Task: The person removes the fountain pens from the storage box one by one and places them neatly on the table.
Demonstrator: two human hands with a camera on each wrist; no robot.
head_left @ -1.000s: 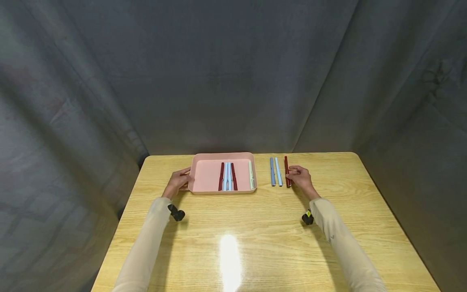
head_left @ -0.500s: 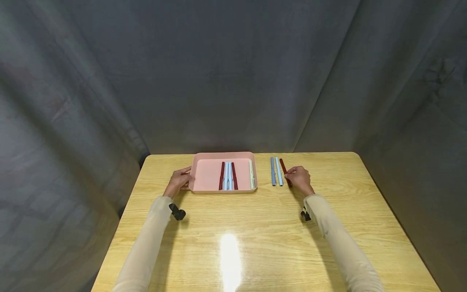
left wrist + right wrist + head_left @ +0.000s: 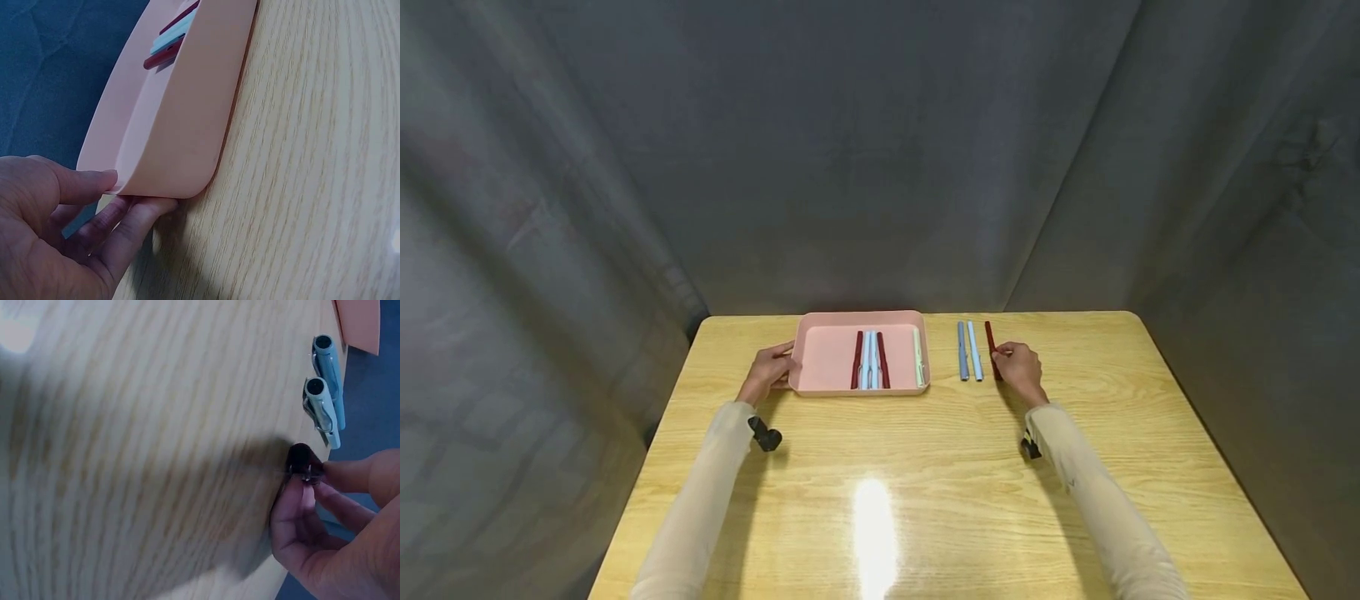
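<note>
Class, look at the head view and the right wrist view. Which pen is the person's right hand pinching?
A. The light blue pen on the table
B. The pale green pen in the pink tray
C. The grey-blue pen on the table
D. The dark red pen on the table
D: the right hand pinches the dark red pen between thumb and fingers, while the light blue pen and grey-blue pen lie untouched beside it.

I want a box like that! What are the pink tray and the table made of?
The pink tray looks like matte plastic: smooth thin walls and rounded corners with no shine. The table looks like glossy wood or wood-look laminate: it shows grain lines and mirrors a bright light.
</note>
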